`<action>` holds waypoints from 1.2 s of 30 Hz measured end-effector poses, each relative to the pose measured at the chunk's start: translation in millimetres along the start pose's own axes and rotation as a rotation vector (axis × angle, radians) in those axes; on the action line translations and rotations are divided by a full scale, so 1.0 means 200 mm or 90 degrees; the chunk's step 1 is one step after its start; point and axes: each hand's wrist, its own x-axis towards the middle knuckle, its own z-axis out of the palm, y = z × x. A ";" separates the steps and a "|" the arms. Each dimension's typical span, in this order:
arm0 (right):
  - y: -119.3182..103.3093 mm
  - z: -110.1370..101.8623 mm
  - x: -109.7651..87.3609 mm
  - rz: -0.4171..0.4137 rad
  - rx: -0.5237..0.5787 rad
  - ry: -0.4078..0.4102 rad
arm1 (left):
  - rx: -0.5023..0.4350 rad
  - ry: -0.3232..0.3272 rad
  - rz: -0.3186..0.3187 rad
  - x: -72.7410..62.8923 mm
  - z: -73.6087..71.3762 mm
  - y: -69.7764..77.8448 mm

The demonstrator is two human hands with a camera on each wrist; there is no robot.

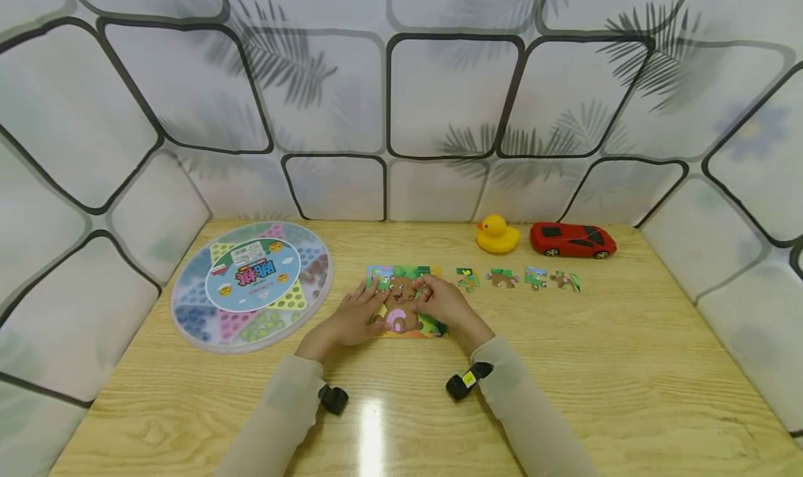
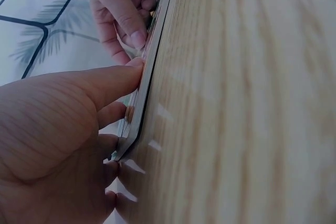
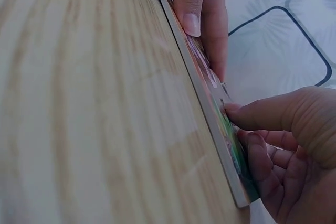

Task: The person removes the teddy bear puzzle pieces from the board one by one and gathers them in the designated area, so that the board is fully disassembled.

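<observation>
A jigsaw puzzle board [image 1: 433, 325] with a brown bear picture lies flat on the table, most of its picture assembled. My left hand [image 1: 353, 320] rests on its left part with the fingers spread, thumb on the front edge in the left wrist view. Over the board's right half, my right hand [image 1: 447, 303] bends its fingers and pinches a small puzzle piece [image 3: 226, 97] between thumb and fingertips, beside the bear. The fingers hide much of that piece. Several loose puzzle pieces [image 1: 502, 277] lie in a row to the right of the board.
Left of the board lies a round Chinese checkers board [image 1: 194, 301] with colored pegs or beads under its cover. At the back right stand a yellow rubber duck [image 1: 497, 236] and a red toy car [image 1: 573, 240]. Patterned cloth walls [image 1: 339, 100] enclose the wooden table [image 1: 627, 379].
</observation>
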 end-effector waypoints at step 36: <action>0.01 0.05 0.01 0.074 0.271 0.114 | 0.004 0.003 0.005 0.00 0.00 0.00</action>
